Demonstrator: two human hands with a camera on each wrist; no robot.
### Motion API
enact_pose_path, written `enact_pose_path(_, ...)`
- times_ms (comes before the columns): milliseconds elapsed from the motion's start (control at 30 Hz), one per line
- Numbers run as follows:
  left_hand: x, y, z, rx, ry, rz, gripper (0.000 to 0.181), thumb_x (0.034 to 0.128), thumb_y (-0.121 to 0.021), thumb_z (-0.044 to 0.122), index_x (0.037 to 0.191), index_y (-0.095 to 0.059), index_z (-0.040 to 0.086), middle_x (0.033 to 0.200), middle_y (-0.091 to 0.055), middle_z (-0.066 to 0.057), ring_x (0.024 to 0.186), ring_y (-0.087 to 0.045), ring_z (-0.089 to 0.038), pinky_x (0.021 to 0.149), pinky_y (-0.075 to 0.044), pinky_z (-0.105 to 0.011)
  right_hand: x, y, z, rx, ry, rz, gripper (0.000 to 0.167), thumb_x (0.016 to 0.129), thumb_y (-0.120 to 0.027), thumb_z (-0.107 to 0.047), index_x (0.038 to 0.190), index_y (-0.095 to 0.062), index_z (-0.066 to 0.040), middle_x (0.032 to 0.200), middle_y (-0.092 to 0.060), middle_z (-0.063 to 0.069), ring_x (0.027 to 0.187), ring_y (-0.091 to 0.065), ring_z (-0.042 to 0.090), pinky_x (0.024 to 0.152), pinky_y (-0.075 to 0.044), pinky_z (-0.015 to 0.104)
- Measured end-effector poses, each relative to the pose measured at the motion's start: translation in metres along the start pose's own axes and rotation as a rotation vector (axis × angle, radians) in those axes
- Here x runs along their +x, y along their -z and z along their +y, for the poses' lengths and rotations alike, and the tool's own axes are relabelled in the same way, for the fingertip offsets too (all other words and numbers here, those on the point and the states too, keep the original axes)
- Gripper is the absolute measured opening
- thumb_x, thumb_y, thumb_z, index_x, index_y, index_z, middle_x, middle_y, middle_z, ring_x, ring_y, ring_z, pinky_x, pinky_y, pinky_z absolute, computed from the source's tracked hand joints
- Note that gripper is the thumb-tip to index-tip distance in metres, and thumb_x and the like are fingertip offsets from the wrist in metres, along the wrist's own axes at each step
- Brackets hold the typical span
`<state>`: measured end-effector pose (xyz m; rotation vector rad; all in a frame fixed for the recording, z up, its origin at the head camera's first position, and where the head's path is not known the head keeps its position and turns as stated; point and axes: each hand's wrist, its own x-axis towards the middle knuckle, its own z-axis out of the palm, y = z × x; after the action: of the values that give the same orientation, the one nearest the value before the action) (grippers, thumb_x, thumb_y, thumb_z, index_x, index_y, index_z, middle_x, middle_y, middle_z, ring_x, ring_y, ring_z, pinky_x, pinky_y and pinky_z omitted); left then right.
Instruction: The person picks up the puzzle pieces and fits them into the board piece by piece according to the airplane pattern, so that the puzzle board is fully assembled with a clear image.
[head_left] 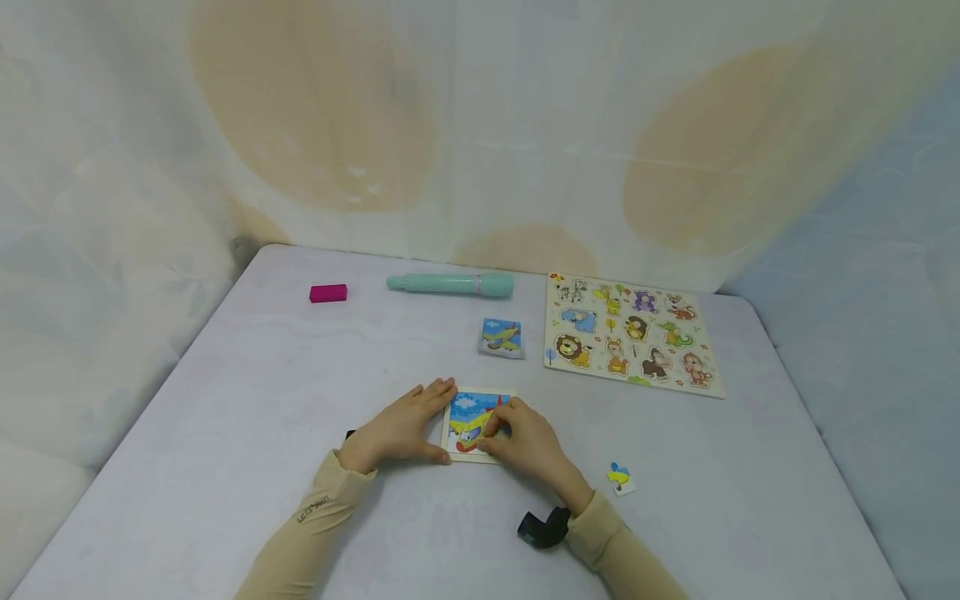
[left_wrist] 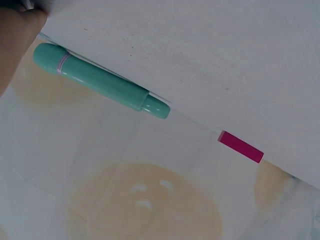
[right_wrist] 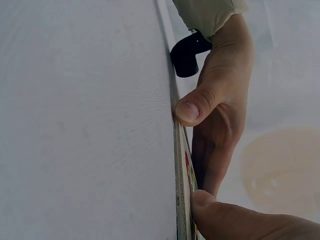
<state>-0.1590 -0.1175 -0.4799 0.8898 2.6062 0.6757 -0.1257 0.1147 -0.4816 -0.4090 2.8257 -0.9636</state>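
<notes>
A small airplane jigsaw puzzle (head_left: 467, 408) in a pale wooden frame lies flat on the table. The left hand (head_left: 401, 427) rests along the frame's left side, fingers spread and thumb at the lower left corner. Over the puzzle's right part, the right hand (head_left: 528, 442) has thumb and index finger bent together, pinching at a puzzle piece that the fingers mostly hide. A loose puzzle piece (head_left: 620, 478), yellow, blue and white, lies right of the right hand. Edge-on in the right wrist view, the wooden frame (right_wrist: 181, 185) sits between both hands.
Behind the puzzle lies a small square airplane picture (head_left: 501, 338). An animal puzzle board (head_left: 633, 333) is at the back right. A mint-green tube-shaped thing (head_left: 450, 284) and a magenta block (head_left: 328, 293) lie near the back edge, before a curtain (head_left: 525, 125).
</notes>
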Motion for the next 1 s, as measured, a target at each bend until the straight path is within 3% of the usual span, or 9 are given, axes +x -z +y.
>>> enact_pose_path(133, 0.001, -0.002, 0.001, -0.015, -0.001, 0.001, 0.103, 0.0720, -0.084, 0.039, 0.151, -0.030, 0.002, 0.161, -0.024, -0.012, 0.150, -0.020, -0.030, 0.124, -0.017, -0.048, -0.001, 0.010, 0.008, 0.145, -0.001, -0.067, 0.010, 0.085, -0.074, -0.027, 0.090, -0.069, -0.020, 0.091, -0.062, -0.004, 0.074, -0.049, 0.010, 0.064, -0.039, 0.021)
enact_pose_path(233, 0.002, -0.004, 0.002, -0.009, 0.009, -0.008, 0.103, 0.0720, -0.083, 0.041, 0.152, -0.029, 0.004, 0.161, -0.024, -0.009, 0.150, -0.020, -0.028, 0.124, -0.016, -0.047, -0.005, 0.023, 0.018, 0.282, -0.021, -0.125, 0.014, 0.090, -0.068, -0.025, 0.100, -0.069, -0.014, 0.096, -0.067, 0.001, 0.076, -0.053, 0.012, 0.063, -0.044, 0.020)
enact_pose_path(333, 0.002, -0.005, 0.002, 0.002, 0.019, -0.012, 0.104, 0.0714, -0.084, 0.041, 0.152, -0.029, 0.005, 0.162, -0.023, -0.008, 0.151, -0.019, -0.026, 0.124, -0.016, -0.046, -0.011, 0.036, 0.030, 0.341, -0.043, -0.145, 0.021, 0.093, -0.064, -0.025, 0.105, -0.067, -0.009, 0.101, -0.068, 0.006, 0.080, -0.057, 0.013, 0.064, -0.049, 0.021)
enact_pose_path(733, 0.003, -0.003, 0.003, 0.004, 0.015, -0.012, 0.104, 0.0715, -0.084, 0.039, 0.152, -0.029, 0.003, 0.161, -0.023, -0.010, 0.150, -0.019, -0.028, 0.124, -0.017, -0.047, -0.048, 0.087, 0.082, 0.345, -0.150, -0.007, 0.028, 0.096, -0.060, -0.025, 0.114, -0.064, -0.004, 0.112, -0.068, 0.014, 0.092, -0.062, 0.006, 0.078, -0.053, 0.017)
enact_pose_path(867, 0.002, -0.001, 0.003, -0.006, 0.013, -0.017, 0.103, 0.0723, -0.084, 0.039, 0.151, -0.029, 0.003, 0.161, -0.023, -0.011, 0.150, -0.019, -0.028, 0.124, -0.017, -0.048, -0.066, 0.095, 0.092, 0.344, -0.228, 0.031, 0.030, 0.095, -0.061, -0.026, 0.115, -0.063, -0.004, 0.116, -0.068, 0.014, 0.094, -0.062, 0.001, 0.079, -0.053, 0.015)
enact_pose_path(1000, 0.001, -0.001, 0.004, -0.005, 0.015, -0.019, 0.102, 0.0726, -0.084, 0.038, 0.151, -0.029, 0.002, 0.161, -0.024, -0.011, 0.150, -0.020, -0.029, 0.124, -0.017, -0.048, -0.084, 0.098, 0.100, 0.340, -0.258, 0.053, 0.033, 0.095, -0.062, -0.026, 0.118, -0.062, -0.002, 0.118, -0.067, 0.015, 0.094, -0.061, -0.004, 0.079, -0.053, 0.015)
